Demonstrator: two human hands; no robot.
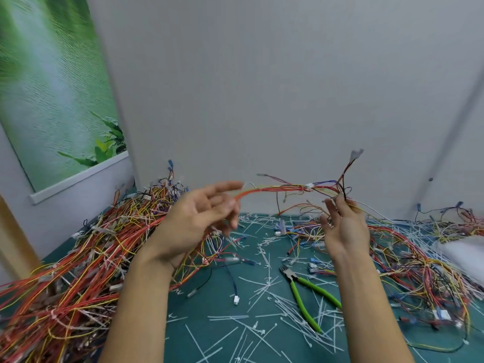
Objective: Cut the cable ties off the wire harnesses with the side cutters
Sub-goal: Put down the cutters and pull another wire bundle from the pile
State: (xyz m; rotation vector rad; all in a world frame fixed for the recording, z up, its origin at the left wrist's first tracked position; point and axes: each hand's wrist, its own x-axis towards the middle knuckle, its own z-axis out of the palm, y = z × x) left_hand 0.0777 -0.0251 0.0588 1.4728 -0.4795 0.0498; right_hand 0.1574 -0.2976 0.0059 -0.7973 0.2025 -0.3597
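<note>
A harness (pixel 277 189) of orange, red and yellow wires hangs in the air between a person's two raised hands, above a green bench (pixel 204 306). Its thick orange end curves down into the fingers of the left hand (pixel 199 218), which is turned palm up with the fingers loosely spread and blurred; whether they grip the bundle cannot be told. The right hand (pixel 343 226) is held upright and pinches the thin dark wires of the harness's other end at its fingertips, while more strands fan up and out above it.

The cutters (pixel 306 292), green-handled, lie untouched on the bench below and between the forearms, near the right one, jaws pointing away from the person. White cable ties (pixel 267 284), cut, are strewn across the bench all around them.

A tangled heap (pixel 78 258) of harnesses covers the bench's left side under the left forearm, and a second pile (pixel 419 258) spreads along the right side. A plain grey wall (pixel 262 74) rises behind, with a green leaf-print poster (pixel 52 87) at far left
</note>
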